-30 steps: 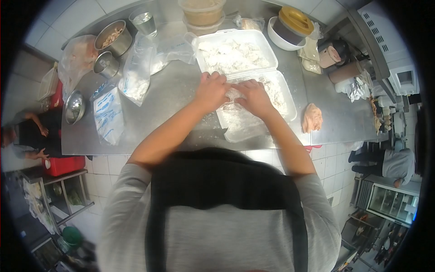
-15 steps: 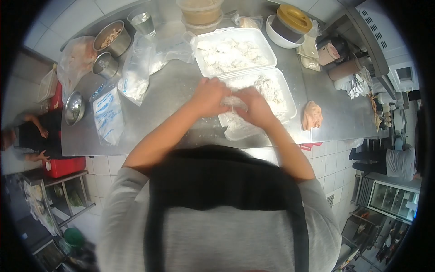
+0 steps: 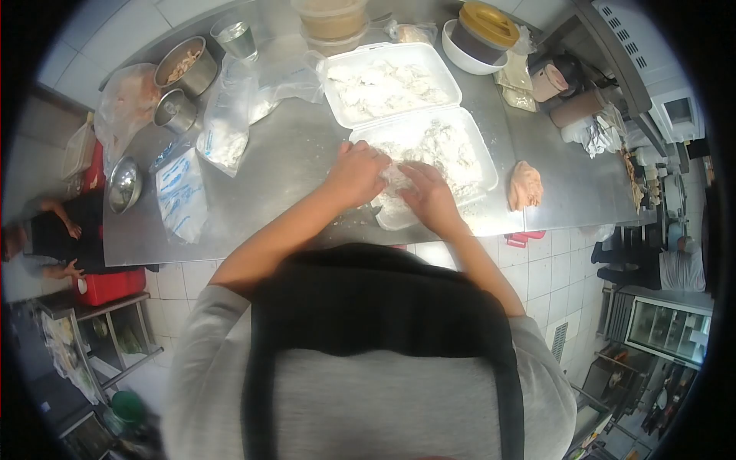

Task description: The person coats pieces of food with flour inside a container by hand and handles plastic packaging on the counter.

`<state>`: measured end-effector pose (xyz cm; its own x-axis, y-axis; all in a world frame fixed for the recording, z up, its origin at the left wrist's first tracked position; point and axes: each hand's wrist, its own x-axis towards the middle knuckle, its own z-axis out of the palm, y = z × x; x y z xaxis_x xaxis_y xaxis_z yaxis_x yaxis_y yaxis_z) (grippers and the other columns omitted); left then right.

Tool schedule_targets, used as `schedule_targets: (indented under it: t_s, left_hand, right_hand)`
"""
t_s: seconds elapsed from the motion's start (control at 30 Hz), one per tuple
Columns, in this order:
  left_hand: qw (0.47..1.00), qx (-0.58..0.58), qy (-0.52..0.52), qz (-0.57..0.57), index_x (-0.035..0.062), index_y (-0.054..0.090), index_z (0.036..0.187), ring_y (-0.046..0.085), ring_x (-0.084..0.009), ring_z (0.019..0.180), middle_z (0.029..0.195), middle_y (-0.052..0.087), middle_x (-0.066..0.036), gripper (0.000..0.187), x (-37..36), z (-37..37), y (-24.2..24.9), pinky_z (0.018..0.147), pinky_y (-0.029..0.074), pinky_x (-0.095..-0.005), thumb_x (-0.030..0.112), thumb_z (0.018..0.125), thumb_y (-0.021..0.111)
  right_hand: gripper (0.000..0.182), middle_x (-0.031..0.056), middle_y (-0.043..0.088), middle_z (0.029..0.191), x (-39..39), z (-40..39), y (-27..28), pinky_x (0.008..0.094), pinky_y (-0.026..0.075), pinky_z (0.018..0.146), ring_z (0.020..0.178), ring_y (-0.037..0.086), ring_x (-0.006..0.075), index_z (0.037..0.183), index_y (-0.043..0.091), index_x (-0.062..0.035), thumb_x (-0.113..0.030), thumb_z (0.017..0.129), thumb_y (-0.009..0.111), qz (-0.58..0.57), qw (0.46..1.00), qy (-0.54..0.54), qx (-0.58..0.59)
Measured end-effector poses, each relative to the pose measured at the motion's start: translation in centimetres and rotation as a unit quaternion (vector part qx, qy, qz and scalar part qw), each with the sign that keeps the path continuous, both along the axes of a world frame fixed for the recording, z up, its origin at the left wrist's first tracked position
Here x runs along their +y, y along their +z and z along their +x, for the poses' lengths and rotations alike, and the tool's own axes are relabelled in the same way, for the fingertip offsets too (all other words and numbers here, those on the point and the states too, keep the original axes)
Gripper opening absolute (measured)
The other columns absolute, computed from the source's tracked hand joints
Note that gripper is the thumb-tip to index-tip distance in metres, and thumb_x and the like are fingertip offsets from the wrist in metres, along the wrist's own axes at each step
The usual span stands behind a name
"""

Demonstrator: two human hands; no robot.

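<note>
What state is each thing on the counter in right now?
Foam box: open, both halves filled with floured pieces.
Left hand: pressing into the flour in the near half.
Right hand: pressing there too.
Raw meat piece: bare on the counter, uncoated.
Flour bag: open, partly full.
Metal pot: uncovered, food inside.
Glass: upright.
Tub with yellow lid: closed.

Two hands: left hand [image 3: 355, 173], right hand [image 3: 429, 195]. One hinged foam tray [image 3: 468, 180] (two halves, both floured). Three metal bowls [image 3: 183, 67] [image 3: 175, 110] [image 3: 124, 185]. One glass [image 3: 234, 37]. One raw meat piece [image 3: 525, 185] on counter. Two stacked tubs [image 3: 333, 19].
</note>
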<state>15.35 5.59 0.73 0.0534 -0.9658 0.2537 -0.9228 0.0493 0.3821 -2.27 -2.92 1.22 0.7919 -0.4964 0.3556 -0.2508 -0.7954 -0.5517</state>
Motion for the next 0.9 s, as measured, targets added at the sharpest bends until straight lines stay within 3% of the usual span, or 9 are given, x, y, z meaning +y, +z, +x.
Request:
schedule_targets:
  t_s: [0.3,0.43,0.53,0.6,0.63,0.73,0.83,0.9]
  left_hand:
    - [0.999,-0.047,0.016,0.014,0.0113,0.064,0.089,0.053,-0.023,0.094,0.086,0.062,-0.004,0.028,0.3,-0.5,0.2,0.086,0.032,-0.0433,0.021,0.064,0.074]
    - [0.999,-0.043,0.007,0.027,0.0096,0.064,0.086,0.053,-0.0239,0.091,0.083,0.061,-0.006,0.029,1.1,-1.6,2.5,0.085,0.032,-0.0436,0.024,0.063,0.075]
    - [0.983,-0.121,-0.031,0.131,0.0077,0.064,0.084,0.053,-0.0241,0.089,0.084,0.061,-0.007,0.023,1.8,-3.1,3.7,0.083,0.034,-0.0413,0.022,0.067,0.07]
    - [0.986,-0.128,-0.072,0.083,0.0068,0.063,0.082,0.054,-0.0245,0.089,0.083,0.061,-0.008,0.018,1.1,-4.1,0.1,0.08,0.037,-0.0394,0.018,0.07,0.066]
    - [0.985,-0.131,-0.094,0.057,0.0063,0.062,0.082,0.054,-0.0247,0.089,0.083,0.061,-0.008,0.015,0.8,-4.7,-0.5,0.079,0.039,-0.0385,0.016,0.071,0.064]
    - [0.998,-0.032,-0.057,-0.021,0.0042,0.06,0.082,0.056,-0.0271,0.085,0.081,0.062,-0.009,0.012,0.2,-5.3,-1.1,0.075,0.043,-0.0383,0.011,0.072,0.06]
    - [0.998,0.025,-0.049,0.005,0.0041,0.059,0.087,0.057,-0.0314,0.084,0.078,0.062,-0.013,0.015,0.6,-5.1,-1.4,0.074,0.045,-0.0417,0.008,0.073,0.059]
    - [0.99,0.131,-0.002,0.051,0.0057,0.059,0.089,0.057,-0.0332,0.085,0.079,0.062,-0.015,0.017,0.4,-5.7,-0.9,0.075,0.045,-0.043,0.005,0.073,0.057]
  right_hand:
    - [0.04,0.0172,0.058,0.11,0.1,0.7,-1.5,0.0389,0.047,0.084,0.1,0.056,0.0345,0.112,0.06,-0.0061,-0.003,0.072,0.067,0.006,1.0,0.006,0.014]
    - [0.04,0.0193,0.058,0.109,-0.4,-1.3,0.7,0.0401,0.046,0.086,0.099,0.055,0.0363,0.112,0.059,-0.003,-0.003,0.072,0.064,0.05,0.997,-0.035,0.054]
    - [0.04,0.0205,0.057,0.11,-0.1,-3.4,0.7,0.0398,0.044,0.089,0.104,0.052,0.0368,0.111,0.057,0.0018,0.003,0.071,0.057,-0.003,0.988,-0.073,0.133]
    - [0.038,0.0212,0.056,0.109,0.3,-3.4,-1.0,0.0396,0.043,0.091,0.105,0.051,0.0371,0.11,0.056,0.0037,0.003,0.072,0.051,-0.037,0.981,-0.069,0.179]
    - [0.035,0.0216,0.056,0.108,0.6,-2.9,-1.6,0.0401,0.043,0.09,0.104,0.051,0.037,0.107,0.057,0.0029,0.003,0.072,0.051,-0.039,0.991,-0.035,0.126]
    - [0.038,0.0206,0.058,0.105,1.6,-2.0,-1.3,0.0396,0.044,0.088,0.103,0.052,0.0362,0.106,0.058,0.0018,0.004,0.068,0.057,0.02,0.996,-0.038,0.078]
    - [0.04,0.0196,0.059,0.103,2.5,-2.1,-1.7,0.0392,0.046,0.085,0.1,0.054,0.0352,0.106,0.059,0.0002,0.003,0.067,0.061,0.006,0.998,-0.057,0.036]
    - [0.038,0.0194,0.06,0.1,1.8,-1.7,-2.9,0.0389,0.047,0.081,0.094,0.057,0.0345,0.105,0.061,-0.0005,0.002,0.067,0.063,0.008,0.997,-0.069,0.021]
